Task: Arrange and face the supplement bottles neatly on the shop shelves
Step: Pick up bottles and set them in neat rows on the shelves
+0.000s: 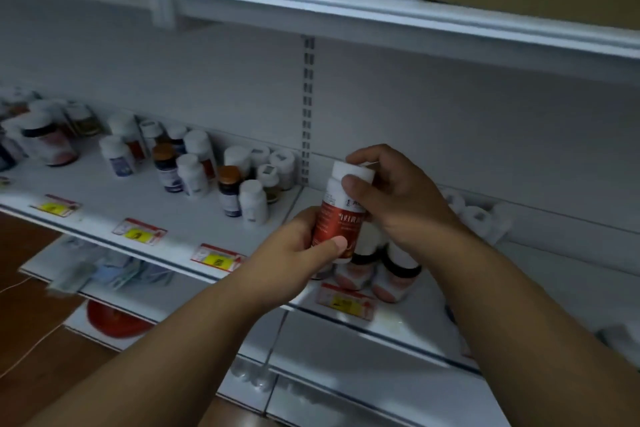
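Nearest to me, the left hand (304, 243) is wrapped round the lower body of a red-labelled bottle (341, 215), thumb pressed flat across the front of the label and the other fingers hidden behind it. The right hand (388, 194) comes over from the other side, its thumb and fingertips closed on the white cap (353, 172). So the bottle is held in the air in both hands, just in front of the middle shelf (408, 315), its long axis nearly upright and leaning slightly to the right at the top. The label faces toward the person, away from the shelf back. Directly below and behind it stand several similar white-capped bottles (398, 270) near the shelf edge, above a yellow price tag (346, 302). My guess is the bottle belongs with that group, so the coming move looks like a short lowering straight down and a little back, with the label kept outward; the left hand, on the body, is better placed to guide it. Further left along the shelf, a loose cluster of mixed bottles (207, 170) stands unevenly. Beyond is the white back panel with its slotted upright (307, 107).
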